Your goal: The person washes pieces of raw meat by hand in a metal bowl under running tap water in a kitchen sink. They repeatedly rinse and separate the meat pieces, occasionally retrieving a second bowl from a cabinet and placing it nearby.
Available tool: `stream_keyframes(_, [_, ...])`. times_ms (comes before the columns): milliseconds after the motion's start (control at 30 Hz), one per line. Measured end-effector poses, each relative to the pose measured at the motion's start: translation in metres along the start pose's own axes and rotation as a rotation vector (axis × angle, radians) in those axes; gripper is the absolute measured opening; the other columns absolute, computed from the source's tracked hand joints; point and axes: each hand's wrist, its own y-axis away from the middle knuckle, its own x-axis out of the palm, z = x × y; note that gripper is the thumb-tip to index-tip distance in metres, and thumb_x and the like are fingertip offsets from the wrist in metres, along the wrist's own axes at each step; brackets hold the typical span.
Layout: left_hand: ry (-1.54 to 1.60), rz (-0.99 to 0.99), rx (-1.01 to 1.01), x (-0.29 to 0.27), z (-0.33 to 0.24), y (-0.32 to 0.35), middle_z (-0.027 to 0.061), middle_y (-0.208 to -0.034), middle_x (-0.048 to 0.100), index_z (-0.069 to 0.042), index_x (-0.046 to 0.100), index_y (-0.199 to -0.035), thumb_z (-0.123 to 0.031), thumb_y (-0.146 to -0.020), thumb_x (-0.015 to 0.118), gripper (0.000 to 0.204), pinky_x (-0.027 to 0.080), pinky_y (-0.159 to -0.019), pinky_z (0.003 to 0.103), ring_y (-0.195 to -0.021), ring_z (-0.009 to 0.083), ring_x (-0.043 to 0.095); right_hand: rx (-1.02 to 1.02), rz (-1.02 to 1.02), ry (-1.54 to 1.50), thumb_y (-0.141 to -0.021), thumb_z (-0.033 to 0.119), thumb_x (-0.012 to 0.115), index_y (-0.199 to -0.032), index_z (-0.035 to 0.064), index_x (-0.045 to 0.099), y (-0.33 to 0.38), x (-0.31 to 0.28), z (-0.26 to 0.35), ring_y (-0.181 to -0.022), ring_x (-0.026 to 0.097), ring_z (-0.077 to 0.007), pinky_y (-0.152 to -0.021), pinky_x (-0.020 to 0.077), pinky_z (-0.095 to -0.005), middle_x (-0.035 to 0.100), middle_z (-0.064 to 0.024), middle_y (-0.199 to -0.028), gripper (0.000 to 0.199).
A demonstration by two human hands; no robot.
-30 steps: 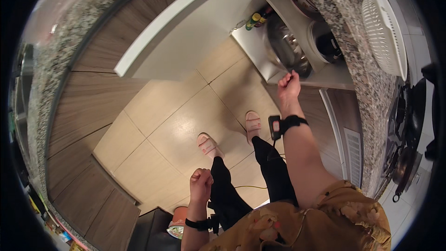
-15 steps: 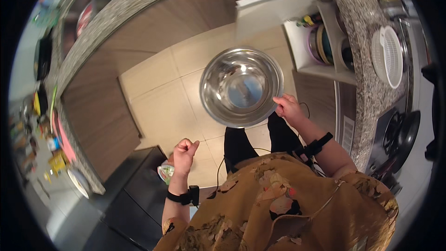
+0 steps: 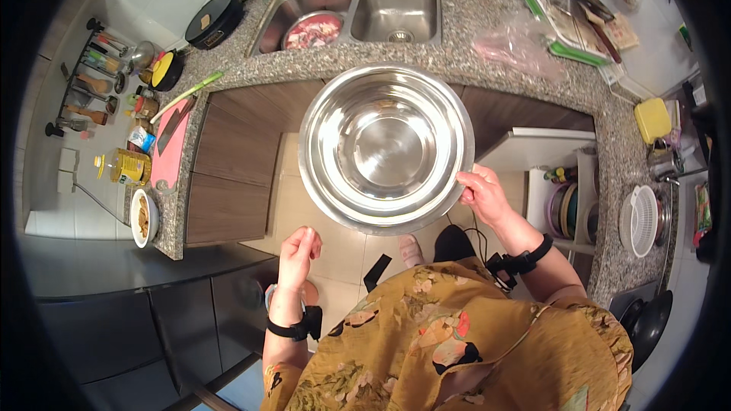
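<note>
R hand (image 3: pixel 480 192) pinches steel bowl (image 3: pixel 387 148) by rim; L hand (image 3: pixel 299 253) curled, empty. I'd hold it lvl, off counter (image 3: pixel 464 15) front edge.

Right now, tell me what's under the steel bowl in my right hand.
Past the edge of the steel bowl, tiled floor, brown cabinet fronts and a sandalled foot show. Whatever lies directly beneath is covered by the bowl.

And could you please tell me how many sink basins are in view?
2: the left basin and right basin, side by side in the counter beyond the steel bowl.
</note>
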Motion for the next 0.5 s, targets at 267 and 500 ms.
stream_keyframes(267, [0.014,-0.002,-0.294,0.012,-0.038,-0.110,-0.0013,-0.062,0.050,-0.006,0.057,-0.082,-0.049,-0.089,0.056,0.044,0.037,-0.053,0.023,-0.054,0.0092,0.044,0.035,0.122,0.078,-0.091,0.014,0.054,-0.086,0.0055,0.060,-0.089,0.009,0.030,-0.052,0.035,-0.0020,-0.047,0.0251,-0.0195,0.043,0.0063,-0.062,0.011])
stream_keyframes(500, [0.158,-0.136,-0.537,-0.004,-0.066,-0.216,0.0026,-0.070,0.055,-0.001,0.054,-0.093,-0.015,-0.082,0.062,0.019,0.034,-0.043,0.021,-0.049,0.0094,0.045,0.181,0.153,0.149,-0.094,0.023,0.053,-0.076,0.0057,0.052,-0.207,0.019,0.063,-0.053,0.037,-0.0043,-0.047,0.0279,-0.0210,0.043,0.0035,-0.061,0.025])
